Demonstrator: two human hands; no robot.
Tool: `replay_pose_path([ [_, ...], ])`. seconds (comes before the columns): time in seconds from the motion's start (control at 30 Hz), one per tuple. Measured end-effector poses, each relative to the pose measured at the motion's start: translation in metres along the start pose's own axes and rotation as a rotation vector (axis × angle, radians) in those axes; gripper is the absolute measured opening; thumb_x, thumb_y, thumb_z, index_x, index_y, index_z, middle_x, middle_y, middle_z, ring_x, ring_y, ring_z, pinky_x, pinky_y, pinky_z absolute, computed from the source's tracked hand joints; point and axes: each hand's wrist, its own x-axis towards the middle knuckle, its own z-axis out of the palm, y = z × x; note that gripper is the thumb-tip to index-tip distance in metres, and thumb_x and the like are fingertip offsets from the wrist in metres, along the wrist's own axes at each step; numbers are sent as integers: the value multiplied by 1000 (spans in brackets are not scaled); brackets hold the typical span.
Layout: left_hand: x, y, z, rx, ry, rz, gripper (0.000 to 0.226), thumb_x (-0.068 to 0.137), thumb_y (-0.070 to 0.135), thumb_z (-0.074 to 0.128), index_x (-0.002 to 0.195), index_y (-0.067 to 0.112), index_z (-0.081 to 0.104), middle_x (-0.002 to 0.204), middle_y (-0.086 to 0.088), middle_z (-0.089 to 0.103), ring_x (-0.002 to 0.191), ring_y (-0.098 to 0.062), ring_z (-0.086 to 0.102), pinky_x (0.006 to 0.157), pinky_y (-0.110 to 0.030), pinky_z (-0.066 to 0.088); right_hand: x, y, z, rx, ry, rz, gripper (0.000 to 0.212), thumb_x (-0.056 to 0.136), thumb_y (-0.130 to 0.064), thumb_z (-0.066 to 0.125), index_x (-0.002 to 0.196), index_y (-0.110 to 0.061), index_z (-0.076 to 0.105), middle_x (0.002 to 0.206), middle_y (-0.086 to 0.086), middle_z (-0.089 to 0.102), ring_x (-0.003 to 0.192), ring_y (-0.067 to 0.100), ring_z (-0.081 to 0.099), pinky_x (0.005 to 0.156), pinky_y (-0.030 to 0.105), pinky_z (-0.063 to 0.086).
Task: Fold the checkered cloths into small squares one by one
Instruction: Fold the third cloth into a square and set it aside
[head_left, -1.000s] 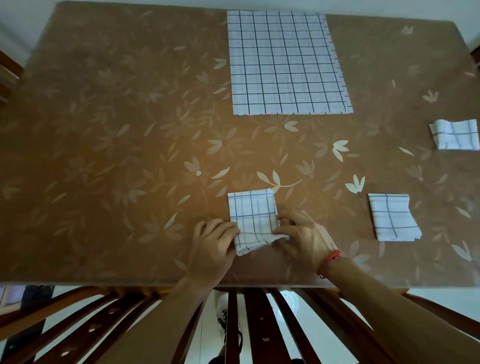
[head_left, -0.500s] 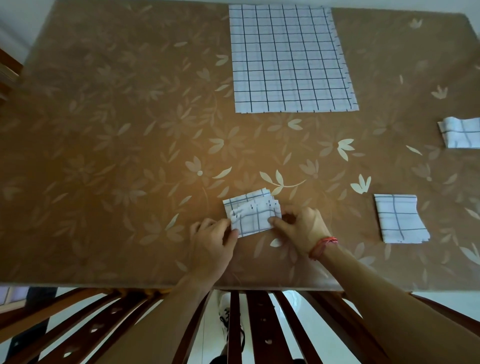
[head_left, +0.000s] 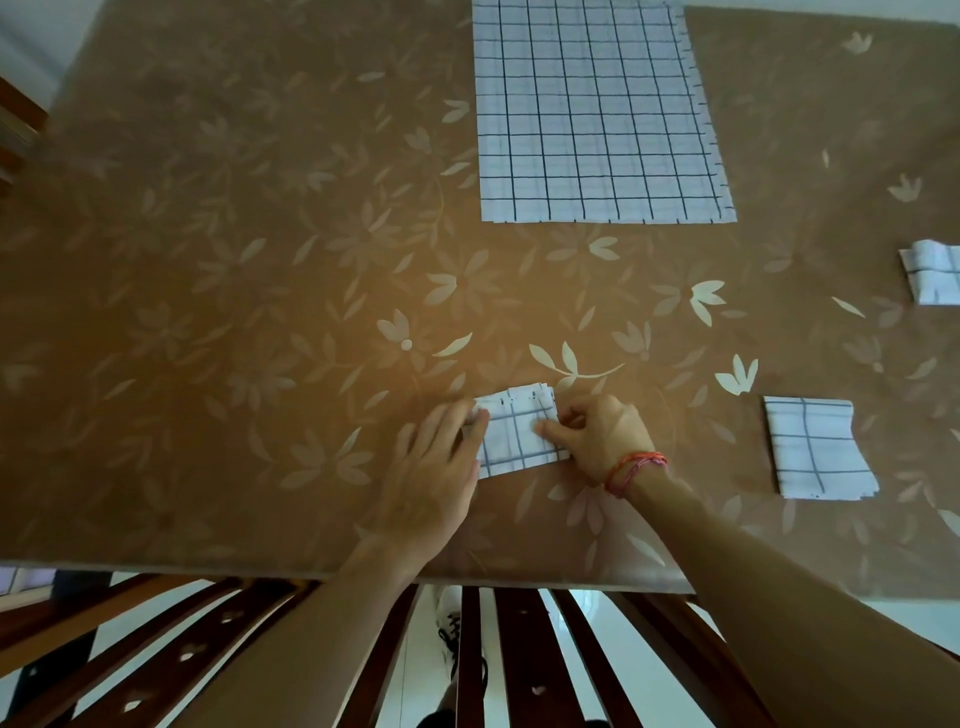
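A small folded white checkered cloth (head_left: 519, 434) lies near the table's front edge. My left hand (head_left: 434, 467) rests flat against its left side, fingertips on its upper left corner. My right hand (head_left: 597, 436) pinches its right edge, thumb on top. A large white checkered cloth (head_left: 597, 114) lies spread flat at the far middle of the table. Two folded squares sit to the right: one (head_left: 815, 447) near the front, another (head_left: 935, 273) cut off by the right frame edge.
The table (head_left: 234, 286) has a brown flower-patterned cover. Dark wooden chair slats (head_left: 519, 654) stand below its front edge, with white floor behind them. More wood shows at the far left edge (head_left: 15, 124).
The near cloth has been folded over into a shorter, thicker packet. Both hands moved up onto its sides. The view shifted closer and slightly left.
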Motion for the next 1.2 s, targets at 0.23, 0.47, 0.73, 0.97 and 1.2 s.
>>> replay_pose_path([
  [0.23, 3, -9, 8, -42, -141, -53, 48, 100, 29, 33, 141, 8, 48, 154, -7, 39, 146, -19, 29, 109, -45, 36, 8, -4, 1, -20, 5, 41, 33, 80, -51, 67, 67, -22, 65, 59, -3, 68, 50, 13, 65, 55, 32, 57],
  [0.47, 3, -9, 15, -36, -181, -76, 53, 101, 32, 25, 148, 10, 38, 159, -4, 29, 150, -15, 15, 118, -47, 23, 7, -9, -2, 30, -14, 65, 31, 80, -47, 70, 69, -19, 63, 63, -1, 70, 45, 13, 65, 50, 30, 57],
  [0.73, 2, -6, 20, -20, -191, -97, 55, 103, 33, 19, 152, 10, 29, 161, -6, 23, 150, -17, 13, 118, -47, 23, -8, -27, 19, -207, 468, -569, 26, 91, -26, 49, 108, -12, 64, 110, 8, 58, 90, 27, 57, 76, 38, 50],
  [0.97, -2, -8, 28, 14, -158, -54, 53, 104, 30, 26, 153, 8, 26, 162, -8, 18, 151, -18, 12, 117, -48, 24, 1, -11, 75, -465, 169, -783, 54, 100, -23, 37, 147, 2, 30, 156, 17, 23, 147, 29, 16, 116, 47, 28],
  [1.2, -2, -9, 27, 20, -204, -69, 56, 104, 30, 30, 155, 10, 17, 163, -6, 13, 151, -17, 6, 119, -46, 20, 8, -3, 64, -693, 108, -742, 62, 101, -39, 26, 150, -1, 24, 158, 15, 18, 148, 26, 12, 120, 43, 18],
])
